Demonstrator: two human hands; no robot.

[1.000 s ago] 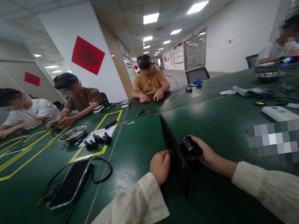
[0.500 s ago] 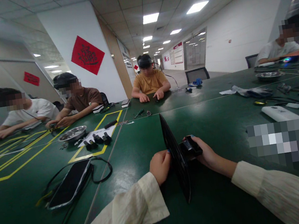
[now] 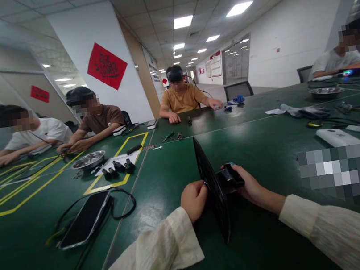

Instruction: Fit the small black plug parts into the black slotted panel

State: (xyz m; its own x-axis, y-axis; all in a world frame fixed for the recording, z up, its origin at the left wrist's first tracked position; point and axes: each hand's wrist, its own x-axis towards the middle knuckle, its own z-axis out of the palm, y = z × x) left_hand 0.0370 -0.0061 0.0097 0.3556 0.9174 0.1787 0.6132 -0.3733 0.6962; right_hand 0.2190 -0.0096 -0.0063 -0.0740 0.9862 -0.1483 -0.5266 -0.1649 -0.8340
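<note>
A thin, flat black panel stands nearly upright on its edge in front of me. From its right side juts a glossy black block-shaped part. My right hand is closed around that block from the right. On the panel's other face, my left hand is curled in a pinch, its thumb tip against the surface. Whatever its fingers pinch is hidden or too small to name.
Left of my hands lies a phone with a black cable loop. Beyond it are several black knob-like parts and a metal bowl. A white device lies at right. Co-workers sit around the green table.
The co-worker opposite has reached one hand outward to the right side of my view. My hands and the black panel stay almost where they were.
</note>
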